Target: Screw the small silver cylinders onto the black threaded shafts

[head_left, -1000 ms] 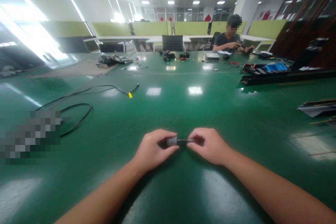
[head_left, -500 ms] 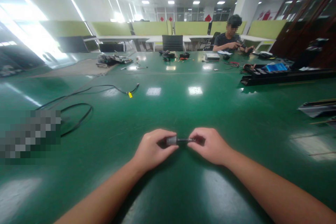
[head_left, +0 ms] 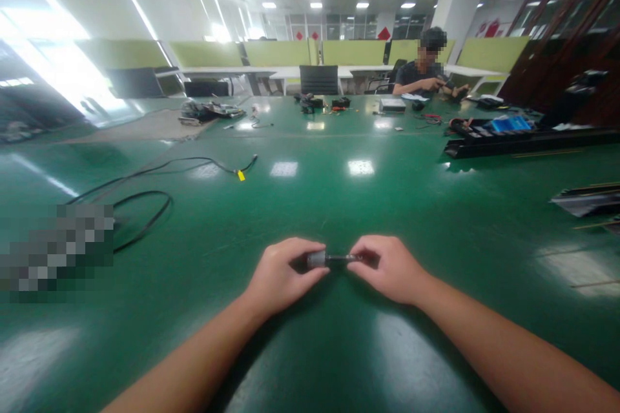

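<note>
A small grey cylinder [head_left: 317,259] is pinched between the thumb and fingers of my left hand [head_left: 285,274], low in the middle of the view. From its right end a thin dark shaft [head_left: 338,258] runs level toward my right hand [head_left: 387,270]. The thumb and forefinger of that hand are closed round the shaft's right end, whose tip is partly hidden by the fingers. Both hands are just above or on the green table [head_left: 310,206]; contact with it cannot be made out.
Black cables [head_left: 165,200] with a yellow tag [head_left: 241,175] lie at the left. Black rails [head_left: 508,144] and a blue item [head_left: 511,124] are at the right. Across the table a person [head_left: 420,74] sits near a silver box [head_left: 392,105] and small dark parts [head_left: 307,102].
</note>
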A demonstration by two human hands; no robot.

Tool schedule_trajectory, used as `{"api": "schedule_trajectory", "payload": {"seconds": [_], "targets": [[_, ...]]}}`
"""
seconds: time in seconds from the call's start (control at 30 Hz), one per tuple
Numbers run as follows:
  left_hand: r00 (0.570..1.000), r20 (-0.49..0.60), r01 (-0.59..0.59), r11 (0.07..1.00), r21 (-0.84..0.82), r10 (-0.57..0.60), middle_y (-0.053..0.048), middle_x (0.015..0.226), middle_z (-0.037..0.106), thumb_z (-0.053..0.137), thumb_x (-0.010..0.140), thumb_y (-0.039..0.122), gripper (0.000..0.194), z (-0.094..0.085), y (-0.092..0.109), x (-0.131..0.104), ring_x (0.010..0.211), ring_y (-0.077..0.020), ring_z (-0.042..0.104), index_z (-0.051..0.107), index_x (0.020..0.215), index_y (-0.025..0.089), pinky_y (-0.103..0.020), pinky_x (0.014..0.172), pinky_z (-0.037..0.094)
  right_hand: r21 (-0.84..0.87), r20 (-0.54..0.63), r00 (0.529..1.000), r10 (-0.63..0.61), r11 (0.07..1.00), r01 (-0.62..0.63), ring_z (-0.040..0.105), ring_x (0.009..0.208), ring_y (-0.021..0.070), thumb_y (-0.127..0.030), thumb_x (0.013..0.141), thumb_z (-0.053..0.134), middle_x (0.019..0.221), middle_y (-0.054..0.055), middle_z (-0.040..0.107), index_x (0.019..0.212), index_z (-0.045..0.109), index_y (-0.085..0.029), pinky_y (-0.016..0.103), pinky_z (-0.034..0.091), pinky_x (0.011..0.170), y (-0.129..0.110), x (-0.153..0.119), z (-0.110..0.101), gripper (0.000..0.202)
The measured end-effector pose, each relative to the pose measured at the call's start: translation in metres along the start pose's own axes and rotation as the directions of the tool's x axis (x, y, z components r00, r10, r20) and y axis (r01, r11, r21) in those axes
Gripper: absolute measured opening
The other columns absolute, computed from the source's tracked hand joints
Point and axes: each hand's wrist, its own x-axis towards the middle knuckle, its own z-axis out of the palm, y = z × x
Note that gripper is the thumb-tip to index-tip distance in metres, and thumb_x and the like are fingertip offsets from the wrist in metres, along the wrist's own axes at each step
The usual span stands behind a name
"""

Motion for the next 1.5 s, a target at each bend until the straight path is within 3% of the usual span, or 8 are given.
{"api": "schedule_trajectory", "payload": {"seconds": [1.5], "targets": [[1.0,-0.008,-0.016,1.0,-0.005,0.016,-0.005,0.097,0.076,0.076,0.077,0.029,0.024,-0.0033,0.0005,0.0011,0.085,-0.0192,0.071,0.073,0.1,0.022,-0.031,0.081,0.057,-0.021,-0.002,1.0,-0.005,1.0,0.005,0.06,0.068,0.0151,-0.021,0.081,0.07,0.076,0.0,0.068,0.085,0.071,-0.02,0.026,0.043,0.065,-0.0015,-0.0005,-0.0033,0.004]]}}
